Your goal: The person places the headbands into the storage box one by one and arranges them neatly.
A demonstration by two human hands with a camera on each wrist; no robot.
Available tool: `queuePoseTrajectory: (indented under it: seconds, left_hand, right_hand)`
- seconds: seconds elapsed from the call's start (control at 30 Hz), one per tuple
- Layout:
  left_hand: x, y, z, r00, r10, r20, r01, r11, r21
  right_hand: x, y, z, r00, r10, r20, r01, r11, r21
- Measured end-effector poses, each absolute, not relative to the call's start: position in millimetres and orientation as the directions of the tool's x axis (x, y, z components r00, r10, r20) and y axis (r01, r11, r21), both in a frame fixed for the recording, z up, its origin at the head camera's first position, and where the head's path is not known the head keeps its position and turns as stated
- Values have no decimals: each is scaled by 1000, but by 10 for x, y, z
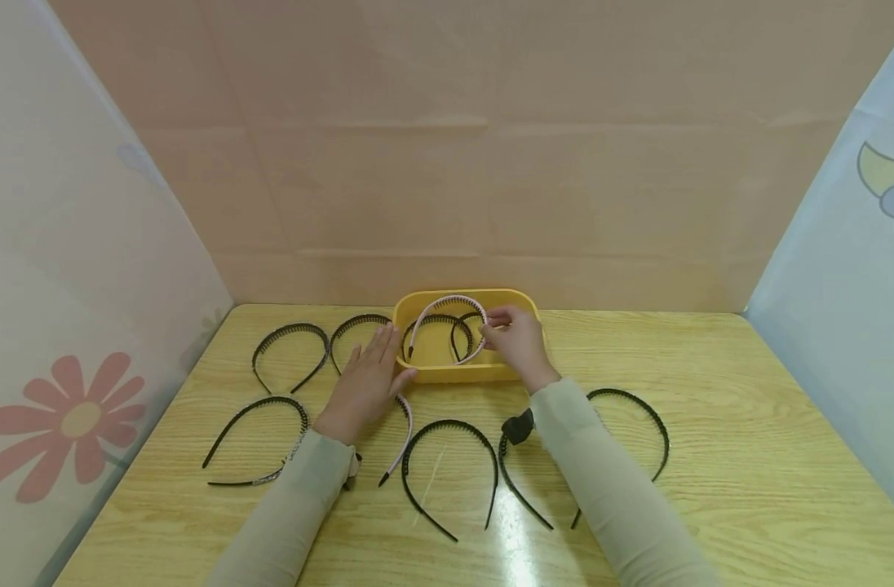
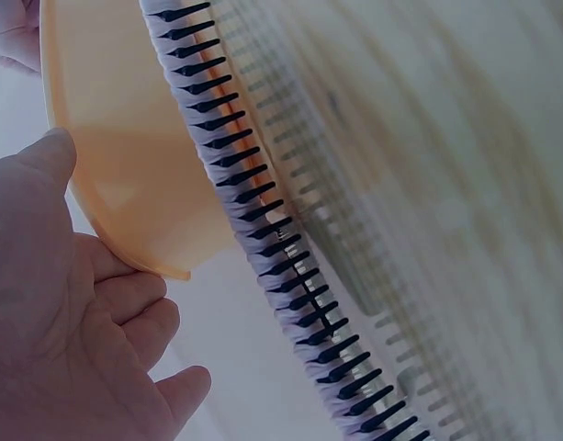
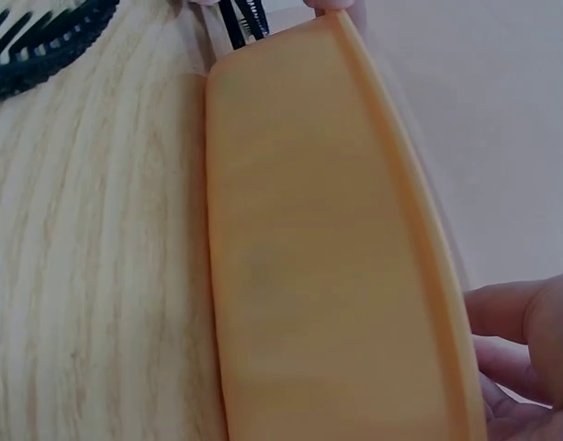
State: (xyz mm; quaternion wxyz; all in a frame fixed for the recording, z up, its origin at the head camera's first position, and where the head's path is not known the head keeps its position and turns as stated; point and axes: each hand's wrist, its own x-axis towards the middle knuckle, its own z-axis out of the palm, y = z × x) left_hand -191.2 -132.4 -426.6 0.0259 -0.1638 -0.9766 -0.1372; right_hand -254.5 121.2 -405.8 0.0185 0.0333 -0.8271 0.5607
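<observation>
A: Where is the pink headband (image 1: 448, 299) found?

B: Within the rim of the yellow box (image 1: 458, 375), which is set by the middle of the worktop's (image 1: 748, 456) far edge. Whether the floor of the box is touched by the band cannot be told.

A: How is it gripped?

B: One side is pinched between the thumb and fingers of the right hand (image 1: 519, 341). By the left hand (image 1: 365, 381) nothing is grasped; its nearly straight fingers are laid against the left end of the box.

A: What else is contained there?

B: Two dark headbands (image 1: 438, 317), lying lower than the pink one.

A: And outside?

B: Another pink headband (image 1: 410, 422) is partly covered by the left hand. Towards the worktop's near edge, a black headband (image 1: 450, 422) is laid beside a headband with a dark bow (image 1: 518, 428). A dark headband to the right (image 1: 666, 436) is partly hidden by the right sleeve (image 1: 601, 481). Three more headbands (image 1: 291, 328) are spread towards the left edge.
</observation>
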Motion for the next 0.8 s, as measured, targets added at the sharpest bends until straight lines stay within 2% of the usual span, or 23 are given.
queuePoseTrajectory:
  seconds: [0.5, 0.8]
  left_hand:
    - [-1912, -1341, -4270, -947, 304, 107, 322, 909, 264]
    - [-1904, -1336, -4245, -946, 309, 100, 324, 902, 284]
  right_hand:
    - [-2568, 1160, -4112, -994, -91, 68, -103, 469, -877]
    - [-2553, 1136, -4103, -990, -132, 46, -105, 484, -869]
